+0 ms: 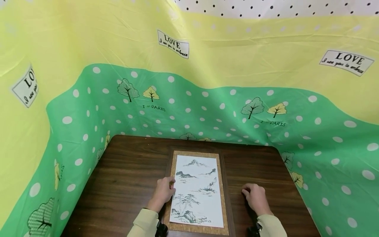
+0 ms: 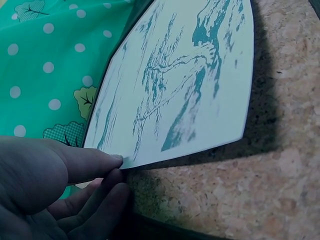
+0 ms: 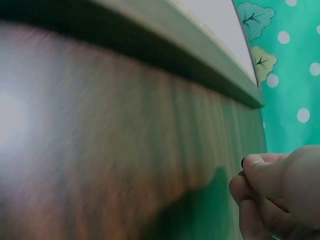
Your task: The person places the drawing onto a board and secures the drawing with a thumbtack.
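A white sheet of paper [image 1: 196,184] with an ink landscape print lies over a framed cork board [image 1: 197,227]. At the sheet's left edge my left hand [image 1: 164,190] pinches the paper between thumb and fingers. In the left wrist view the paper [image 2: 215,115] stands slightly off the cork [image 2: 295,120] at its near corner, casting a shadow. To the right of the board, my right hand [image 1: 256,196] is over the tabletop, fingers curled and thumb against them. A small black tip [image 3: 243,162] shows between its thumb and forefinger; the rest is hidden by the fingers.
The board's raised dark frame [image 3: 215,82] stands up from the wooden table [image 1: 133,171]. A green and yellow patterned cloth [image 1: 189,108] hangs round the table's back and both sides. Dark straps [image 1: 161,228] circle both wrists.
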`<control>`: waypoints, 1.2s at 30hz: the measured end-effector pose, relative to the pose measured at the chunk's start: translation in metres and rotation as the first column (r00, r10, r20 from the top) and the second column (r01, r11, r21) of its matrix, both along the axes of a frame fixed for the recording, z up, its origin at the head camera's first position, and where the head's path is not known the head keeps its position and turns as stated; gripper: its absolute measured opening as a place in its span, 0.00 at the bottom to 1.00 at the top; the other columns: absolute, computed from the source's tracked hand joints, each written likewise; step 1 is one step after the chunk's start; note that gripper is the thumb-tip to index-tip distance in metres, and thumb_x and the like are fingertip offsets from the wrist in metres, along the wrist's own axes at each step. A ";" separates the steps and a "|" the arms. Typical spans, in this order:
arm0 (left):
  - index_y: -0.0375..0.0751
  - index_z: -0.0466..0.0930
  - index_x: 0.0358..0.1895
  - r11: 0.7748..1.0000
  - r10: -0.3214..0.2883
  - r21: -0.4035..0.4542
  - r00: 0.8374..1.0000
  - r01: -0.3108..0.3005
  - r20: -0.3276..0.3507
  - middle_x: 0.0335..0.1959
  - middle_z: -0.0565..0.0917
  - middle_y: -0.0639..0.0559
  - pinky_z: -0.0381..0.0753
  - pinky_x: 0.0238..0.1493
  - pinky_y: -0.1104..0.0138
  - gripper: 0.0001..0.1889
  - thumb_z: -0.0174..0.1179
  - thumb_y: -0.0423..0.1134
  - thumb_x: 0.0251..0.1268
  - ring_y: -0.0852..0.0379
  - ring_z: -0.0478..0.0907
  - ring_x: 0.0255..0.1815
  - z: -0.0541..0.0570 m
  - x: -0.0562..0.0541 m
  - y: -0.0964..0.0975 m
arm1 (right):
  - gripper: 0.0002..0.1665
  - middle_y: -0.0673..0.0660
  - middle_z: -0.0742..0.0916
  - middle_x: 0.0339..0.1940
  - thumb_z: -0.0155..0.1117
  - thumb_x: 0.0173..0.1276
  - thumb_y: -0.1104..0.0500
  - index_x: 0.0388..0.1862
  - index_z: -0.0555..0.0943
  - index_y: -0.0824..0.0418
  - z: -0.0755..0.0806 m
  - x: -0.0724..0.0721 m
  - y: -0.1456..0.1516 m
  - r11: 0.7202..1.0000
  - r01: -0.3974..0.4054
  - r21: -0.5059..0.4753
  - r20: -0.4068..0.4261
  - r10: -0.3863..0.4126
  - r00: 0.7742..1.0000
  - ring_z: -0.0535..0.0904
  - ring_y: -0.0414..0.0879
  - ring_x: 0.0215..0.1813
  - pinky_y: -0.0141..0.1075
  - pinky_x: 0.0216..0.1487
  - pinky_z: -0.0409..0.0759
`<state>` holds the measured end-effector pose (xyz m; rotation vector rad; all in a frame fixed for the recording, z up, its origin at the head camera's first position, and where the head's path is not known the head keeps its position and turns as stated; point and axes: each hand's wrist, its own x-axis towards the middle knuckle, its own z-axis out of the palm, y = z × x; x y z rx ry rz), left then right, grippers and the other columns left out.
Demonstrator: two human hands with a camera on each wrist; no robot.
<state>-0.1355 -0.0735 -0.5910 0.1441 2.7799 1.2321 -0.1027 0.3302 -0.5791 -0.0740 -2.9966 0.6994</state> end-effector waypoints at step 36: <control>0.34 0.86 0.46 0.998 -0.039 -0.058 0.996 0.035 -0.080 0.22 0.75 0.58 0.72 0.29 0.66 0.12 0.69 0.23 0.59 0.62 0.70 0.24 -0.001 -0.002 -0.002 | 0.05 0.54 0.91 0.38 0.73 0.69 0.66 0.41 0.92 0.61 -0.001 -0.103 -0.115 0.936 -0.077 -0.345 -0.054 0.062 0.997 0.84 0.48 0.40 0.45 0.44 0.83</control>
